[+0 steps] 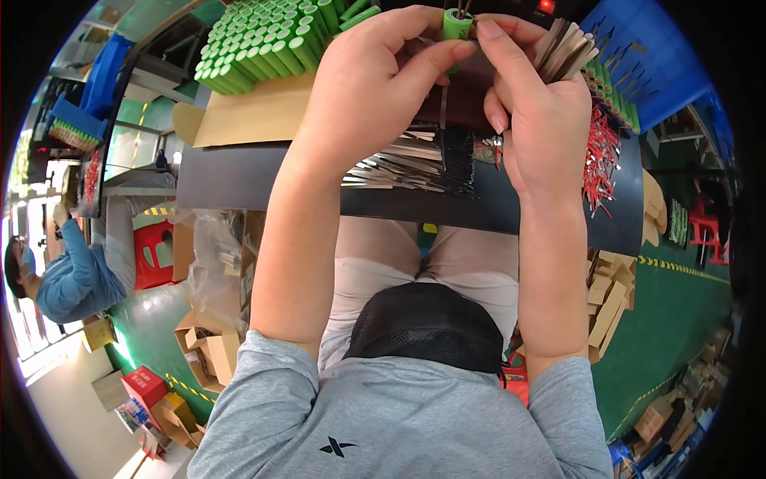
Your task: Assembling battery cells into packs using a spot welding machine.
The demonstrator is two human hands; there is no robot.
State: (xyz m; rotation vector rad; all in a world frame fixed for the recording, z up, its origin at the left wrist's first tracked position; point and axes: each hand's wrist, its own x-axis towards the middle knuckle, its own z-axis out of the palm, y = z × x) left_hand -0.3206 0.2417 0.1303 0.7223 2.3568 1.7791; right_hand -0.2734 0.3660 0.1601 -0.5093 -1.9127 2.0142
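At the top of the view, my left hand [371, 92] is closed, its thumb and fingertips pinching a green cylindrical battery cell [457, 25]. Thin dark leads stand up from the cell's top end. My right hand [546, 132] is curled round a bundle of flat grey-brown strips [566, 49] that sticks out past its fingers. Its thumb and index fingertip meet close beside the cell, where a thin red line shows; what they pinch there is too small to tell. Below the hands, a pile of thin strips with black ends [407, 164] lies on the dark tabletop [239, 180].
Many upright green cells [255, 48] stand at the back left by a cardboard piece [251, 112]. To the right are red-and-silver small parts [600, 156], cells with leads [618, 96] and a blue bin [662, 56]. Another person [80, 267] sits far left.
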